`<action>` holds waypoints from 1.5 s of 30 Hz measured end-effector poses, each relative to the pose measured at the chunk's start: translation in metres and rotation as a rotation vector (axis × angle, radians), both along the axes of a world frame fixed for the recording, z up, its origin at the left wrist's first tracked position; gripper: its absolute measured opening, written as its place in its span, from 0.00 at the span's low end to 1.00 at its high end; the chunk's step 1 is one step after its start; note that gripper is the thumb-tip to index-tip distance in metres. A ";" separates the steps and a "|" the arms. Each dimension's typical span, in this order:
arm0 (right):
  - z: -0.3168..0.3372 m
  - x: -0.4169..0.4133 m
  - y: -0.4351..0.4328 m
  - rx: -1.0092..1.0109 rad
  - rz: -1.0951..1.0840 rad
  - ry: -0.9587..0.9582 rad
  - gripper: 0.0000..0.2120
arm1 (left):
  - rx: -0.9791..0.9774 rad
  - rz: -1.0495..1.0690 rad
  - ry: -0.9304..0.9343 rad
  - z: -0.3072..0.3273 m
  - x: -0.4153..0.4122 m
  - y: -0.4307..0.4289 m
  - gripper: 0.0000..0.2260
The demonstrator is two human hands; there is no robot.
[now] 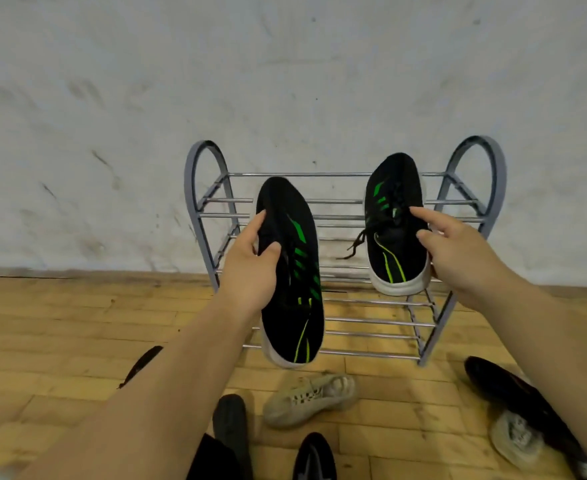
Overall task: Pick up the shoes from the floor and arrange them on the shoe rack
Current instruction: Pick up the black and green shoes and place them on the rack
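The left hand (pixel 250 268) grips the left black-and-green sneaker (pixel 295 306) at its collar: the thumb (pixel 270 249) presses the upper and the other fingers curl round the inner side. The sneaker hangs in the air, toe up, in front of the left half of the shoe rack (pixel 302 174), clear of its left side frame.

The right hand (pixel 458 251) pinches the right black-and-green sneaker (pixel 394 244), forefinger on the laces, thumb at the collar, the remaining fingers hidden behind it. That sneaker sits over the right end of the top tier, heel near the front rail; whether it touches the rails I cannot tell.

The rails between the two sneakers are bare. On the wooden floor (pixel 60 341) before the rack lie a beige sneaker (pixel 311 401) and several dark shoes.
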State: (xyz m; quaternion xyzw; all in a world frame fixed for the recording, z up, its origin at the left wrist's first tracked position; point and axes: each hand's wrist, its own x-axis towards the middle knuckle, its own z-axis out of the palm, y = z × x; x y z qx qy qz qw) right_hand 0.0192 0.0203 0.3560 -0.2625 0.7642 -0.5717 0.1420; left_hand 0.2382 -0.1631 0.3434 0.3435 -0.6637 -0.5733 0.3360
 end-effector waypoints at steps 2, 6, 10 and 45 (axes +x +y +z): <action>-0.002 -0.010 -0.015 -0.025 -0.014 0.003 0.20 | 0.056 -0.014 0.039 0.001 -0.013 -0.003 0.25; -0.005 -0.027 -0.045 -0.105 -0.066 -0.042 0.19 | 0.152 -0.013 0.092 -0.007 -0.033 -0.013 0.25; 0.001 -0.044 -0.073 -0.176 -0.115 -0.017 0.19 | 0.222 0.013 0.125 -0.015 -0.045 -0.025 0.24; -0.030 0.047 -0.047 0.385 0.523 0.853 0.48 | 0.556 0.043 0.532 0.003 -0.051 -0.005 0.21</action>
